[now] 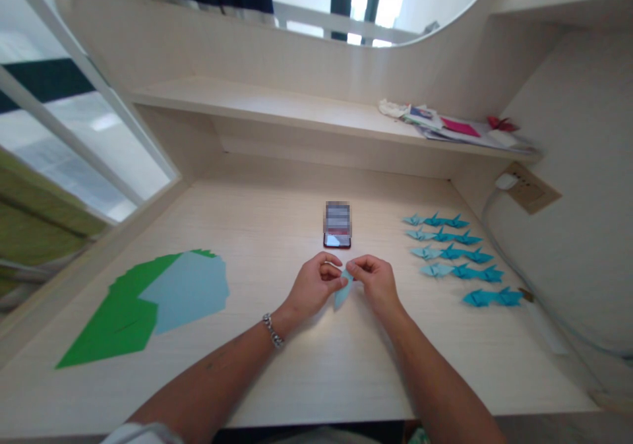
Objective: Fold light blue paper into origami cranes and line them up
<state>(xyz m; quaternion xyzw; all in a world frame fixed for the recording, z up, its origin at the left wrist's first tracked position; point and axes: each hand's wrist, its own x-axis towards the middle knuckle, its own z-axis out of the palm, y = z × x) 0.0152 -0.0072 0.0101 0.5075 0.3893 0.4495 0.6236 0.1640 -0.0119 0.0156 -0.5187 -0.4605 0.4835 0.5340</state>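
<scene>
A small piece of folded light-blue paper is pinched between my two hands, over the middle of the desk. My left hand grips it from the left, thumb on its face. From the right, my right hand holds its upper end between thumb and fingertips. The paper looks narrow and pointed at its lower end; its finer folds are too small to tell. Just beyond my hands lies a phone with its screen lit. To the right, blue origami cranes sit in several short rows, pale to darker blue.
Fanned green sheets and light-blue sheets lie on the left of the desk. Papers rest on the shelf above. A charger is plugged in at the right wall, its cable running down along the desk's side.
</scene>
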